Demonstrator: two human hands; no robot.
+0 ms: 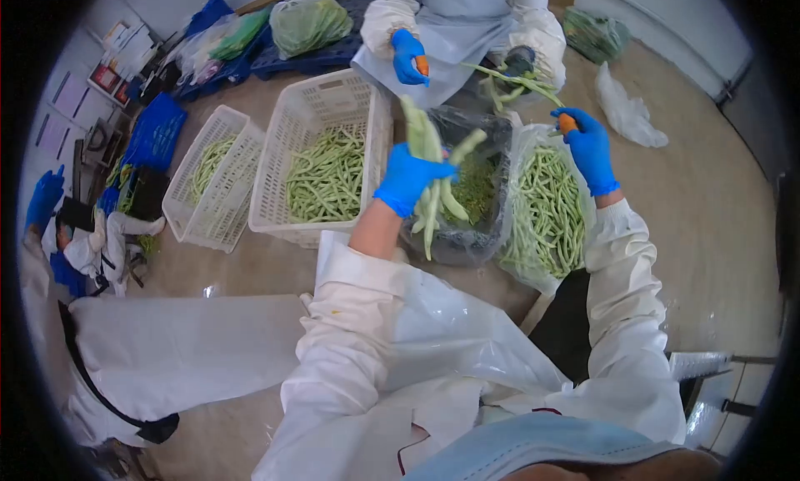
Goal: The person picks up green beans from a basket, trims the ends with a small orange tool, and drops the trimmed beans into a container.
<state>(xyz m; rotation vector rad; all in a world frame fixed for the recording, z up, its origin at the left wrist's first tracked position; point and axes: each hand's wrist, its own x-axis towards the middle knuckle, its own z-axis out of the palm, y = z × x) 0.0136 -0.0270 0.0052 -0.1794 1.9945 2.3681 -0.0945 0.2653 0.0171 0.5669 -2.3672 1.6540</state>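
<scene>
My left hand (406, 181), in a blue glove, is closed around a bunch of long flat green beans (429, 139) that stick out above and below the fist. This bunch is over a black crate lined with clear plastic (502, 189), where small green trimmings (473, 189) lie. Off to the right, my blue-gloved right hand (590, 152) grips a small orange-handled tool (567, 123); its working end is hard to make out. Below that hand is a clear bag full of green beans (546, 206).
Beans part-fill a large white crate (275, 160) and a smaller white crate (190, 222). Opposite, a co-worker's blue-gloved hand (408, 56) holds an orange-handled tool; beans are by their other hand. Another person's gloved hand (43, 199) is far left. A plastic bag (629, 110) lies right.
</scene>
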